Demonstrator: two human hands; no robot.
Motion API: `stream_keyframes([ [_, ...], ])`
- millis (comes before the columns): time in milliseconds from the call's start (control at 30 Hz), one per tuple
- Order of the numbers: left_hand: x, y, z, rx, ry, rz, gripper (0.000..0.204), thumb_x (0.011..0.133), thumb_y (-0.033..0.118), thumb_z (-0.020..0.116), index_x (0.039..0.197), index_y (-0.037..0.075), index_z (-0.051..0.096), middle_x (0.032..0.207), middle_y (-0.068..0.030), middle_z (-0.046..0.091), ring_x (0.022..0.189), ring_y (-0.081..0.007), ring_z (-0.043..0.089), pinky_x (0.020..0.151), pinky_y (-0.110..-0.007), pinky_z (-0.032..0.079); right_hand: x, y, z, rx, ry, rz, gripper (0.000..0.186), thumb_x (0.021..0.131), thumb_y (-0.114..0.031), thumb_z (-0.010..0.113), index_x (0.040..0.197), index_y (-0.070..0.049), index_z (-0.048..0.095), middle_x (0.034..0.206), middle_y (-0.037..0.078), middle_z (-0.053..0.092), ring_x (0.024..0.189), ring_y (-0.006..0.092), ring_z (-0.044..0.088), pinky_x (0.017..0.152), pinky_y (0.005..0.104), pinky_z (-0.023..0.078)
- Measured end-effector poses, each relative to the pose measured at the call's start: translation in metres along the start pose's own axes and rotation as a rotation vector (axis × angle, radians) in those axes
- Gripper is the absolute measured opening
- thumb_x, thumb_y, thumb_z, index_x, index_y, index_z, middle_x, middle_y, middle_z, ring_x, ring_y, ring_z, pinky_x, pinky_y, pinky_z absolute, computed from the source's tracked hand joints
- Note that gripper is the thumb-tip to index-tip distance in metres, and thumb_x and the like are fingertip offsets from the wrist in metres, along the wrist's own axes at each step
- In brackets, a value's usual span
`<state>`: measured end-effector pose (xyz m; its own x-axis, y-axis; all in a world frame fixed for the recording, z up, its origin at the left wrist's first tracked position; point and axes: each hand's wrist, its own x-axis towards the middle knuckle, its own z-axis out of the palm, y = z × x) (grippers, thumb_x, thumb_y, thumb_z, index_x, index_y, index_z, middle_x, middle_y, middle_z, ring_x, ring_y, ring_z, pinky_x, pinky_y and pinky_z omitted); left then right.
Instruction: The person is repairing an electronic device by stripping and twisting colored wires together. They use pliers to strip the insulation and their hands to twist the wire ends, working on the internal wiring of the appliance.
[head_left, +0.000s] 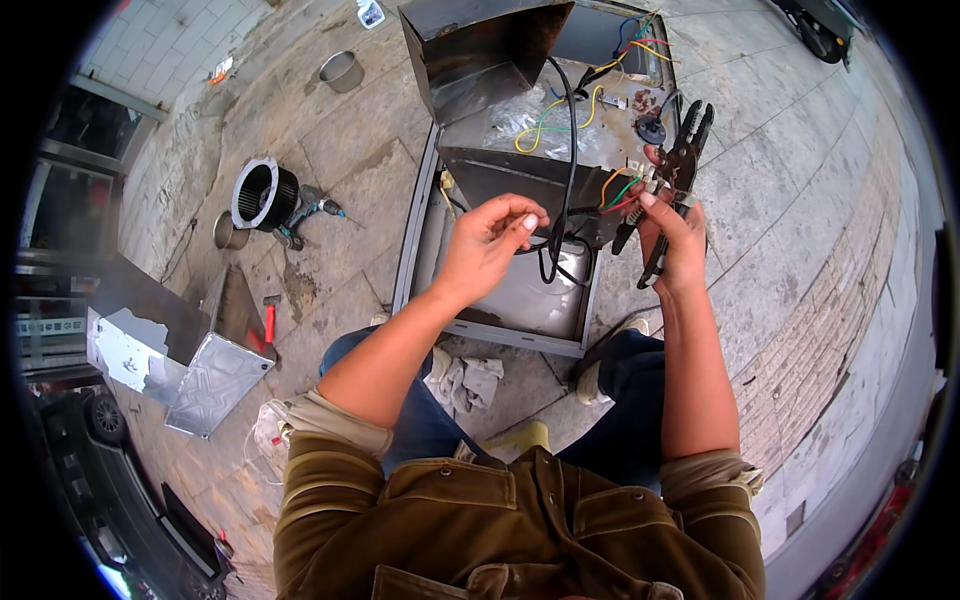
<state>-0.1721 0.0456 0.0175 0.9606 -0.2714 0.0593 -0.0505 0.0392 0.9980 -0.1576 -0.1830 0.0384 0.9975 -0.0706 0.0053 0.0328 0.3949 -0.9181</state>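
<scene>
My left hand [490,245] is curled, thumb against the fingertips, with a length of black cable [571,150] running in under its fingers. Farther right, my right hand [675,238] holds black wire-stripper pliers [688,148], their long jaws pointing away from me. Between its thumb and fingers sit a pale connector [645,178] and the ends of orange, green and red wires [618,192]. Both hands are over an opened sheet-metal housing [520,168]. Inside its far part lie loose yellow-green wires [545,128] and a small black round part [650,128].
On the paved ground at left are a black blower wheel [264,194], a cordless drill [303,218], a red-handled hammer [270,318] and bent metal panels [228,370]. A metal pot [342,72] stands farther off. A grey rag [468,383] lies between my feet.
</scene>
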Motion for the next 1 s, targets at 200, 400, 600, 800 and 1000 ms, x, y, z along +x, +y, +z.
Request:
stream_keyframes([
  [200,-0.016,-0.006,-0.018,0.110,0.007,0.009,0.014,0.095,0.011,0.056,0.103,0.000,0.062,0.098,-0.0063,0.065,0.084,-0.0092,0.059,0.071,-0.024,0.048,0.002,0.004,0.007,0.013,-0.041,0.042,0.057,0.079,-0.008,0.068,0.132,-0.003,0.051,0.090,0.006,0.064,0.078,0.0106,0.057,0.064,0.0208,0.040],
  [400,-0.025,-0.005,-0.033,0.263,0.011,0.047,0.013,0.094,0.010,0.057,0.101,0.001,0.064,0.095,-0.0053,0.065,0.082,-0.0090,0.058,0.068,-0.023,0.047,-0.001,0.007,0.024,0.147,-0.080,0.017,0.056,0.080,-0.004,0.067,0.132,0.001,0.048,0.093,0.009,0.063,0.082,0.0164,0.058,0.079,0.0292,0.045],
  [600,-0.032,0.009,-0.039,0.517,-0.011,0.161,0.008,0.091,0.006,0.060,0.095,0.001,0.064,0.089,-0.0067,0.065,0.076,-0.0134,0.060,0.065,-0.026,0.047,0.003,0.006,0.014,0.114,-0.071,-0.016,0.057,0.081,-0.009,0.066,0.133,0.003,0.046,0.097,0.012,0.061,0.086,0.0196,0.058,0.081,0.0329,0.045],
  [800,-0.035,0.004,-0.039,0.674,-0.076,0.270,0.007,0.087,0.003,0.062,0.094,0.002,0.064,0.086,-0.0092,0.064,0.075,-0.0221,0.062,0.066,-0.030,0.049,0.008,0.006,0.005,0.161,-0.034,-0.004,0.057,0.083,-0.010,0.062,0.135,0.004,0.043,0.096,0.014,0.059,0.091,0.0232,0.056,0.085,0.0387,0.045],
  [1000,-0.034,0.004,-0.033,0.740,-0.130,0.270,0.008,0.085,0.001,0.063,0.093,0.003,0.064,0.086,-0.0102,0.064,0.076,-0.0254,0.063,0.067,-0.032,0.050,0.006,0.003,0.005,0.211,-0.029,0.026,0.053,0.082,-0.009,0.064,0.131,0.001,0.048,0.095,0.013,0.061,0.085,0.0205,0.060,0.078,0.0340,0.047],
])
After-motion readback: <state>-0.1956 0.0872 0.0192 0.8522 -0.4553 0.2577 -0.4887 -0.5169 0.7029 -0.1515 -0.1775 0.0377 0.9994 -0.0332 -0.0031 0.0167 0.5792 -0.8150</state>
